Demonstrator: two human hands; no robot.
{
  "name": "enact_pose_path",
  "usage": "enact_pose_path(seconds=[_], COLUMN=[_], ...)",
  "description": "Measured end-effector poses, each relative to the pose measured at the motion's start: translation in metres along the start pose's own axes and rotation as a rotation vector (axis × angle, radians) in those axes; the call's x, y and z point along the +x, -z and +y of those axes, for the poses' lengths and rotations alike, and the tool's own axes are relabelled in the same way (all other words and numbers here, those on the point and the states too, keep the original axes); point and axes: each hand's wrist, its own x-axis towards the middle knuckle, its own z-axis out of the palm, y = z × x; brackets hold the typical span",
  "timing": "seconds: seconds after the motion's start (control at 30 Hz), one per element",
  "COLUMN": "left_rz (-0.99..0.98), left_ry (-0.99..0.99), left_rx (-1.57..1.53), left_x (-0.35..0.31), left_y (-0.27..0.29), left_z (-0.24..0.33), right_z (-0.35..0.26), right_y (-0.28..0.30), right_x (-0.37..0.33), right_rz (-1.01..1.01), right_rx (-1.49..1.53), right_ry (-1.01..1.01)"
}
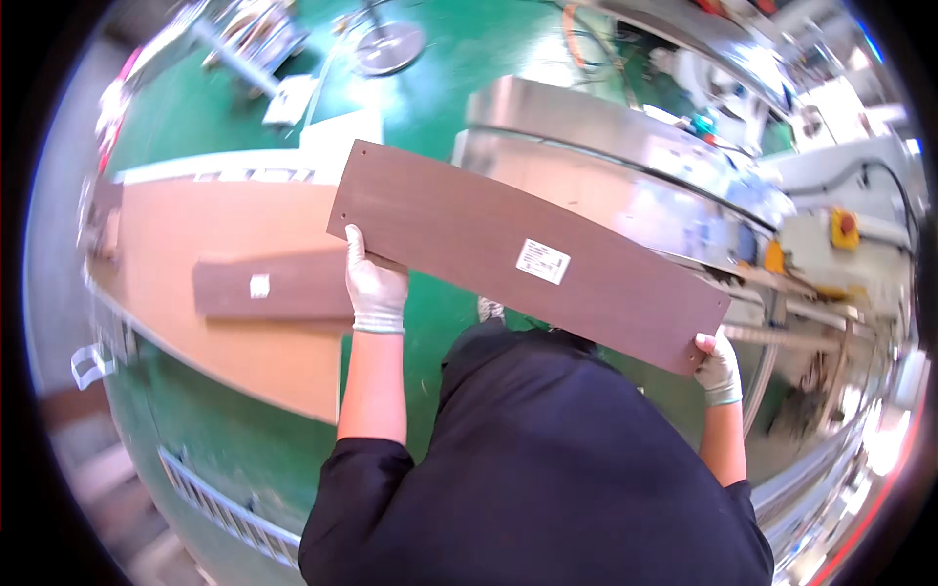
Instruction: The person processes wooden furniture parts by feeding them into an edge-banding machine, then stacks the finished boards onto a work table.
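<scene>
Between my two gloved hands I carry a long brown board [449, 220] with a white label [542, 262] on its face and small holes near its ends. My left hand [376, 291] grips the lower edge close to the left end, thumb on the face. At the right end, my right hand [718, 369] clasps the lower corner with the thumb in front. The board slants, its left end farther from me than its right. A second brown board [303, 288] with a white label lies on the tan tabletop [283, 366] to my left, partly behind my left hand.
Ahead and to the right is a machine with a metal-edged bed [586, 117] and a control box with a red knob on yellow [843, 229]. A round metal base [389, 47] stands on the green floor farther off. A pale slatted rack [230, 508] lies at lower left.
</scene>
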Motion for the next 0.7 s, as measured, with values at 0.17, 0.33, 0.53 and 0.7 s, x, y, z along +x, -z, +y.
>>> enact_pose_path(seconds=[0.17, 0.33, 0.53, 0.7], left_rz=[-0.391, -0.624, -0.728, -0.749], left_ry=[0.293, 0.646, 1.055, 1.089], left_rx=[0.272, 0.484, 0.811, 1.071], left_x=[-0.003, -0.020, -0.069, -0.085], left_y=[-0.111, -0.148, -0.156, -0.176], left_z=[-0.105, -0.232, -0.320, -0.352], right_z=[0.105, 0.247, 0.290, 0.278], right_y=[0.106, 0.096, 0.004, 0.018], right_x=[-0.090, -0.194, -0.226, -0.207], right_rz=[0.522, 0.849, 1.047, 1.022], right_rx=[0.471, 0.734, 1.047, 1.162], right_ry=[0.063, 0.155, 0.177, 0.174])
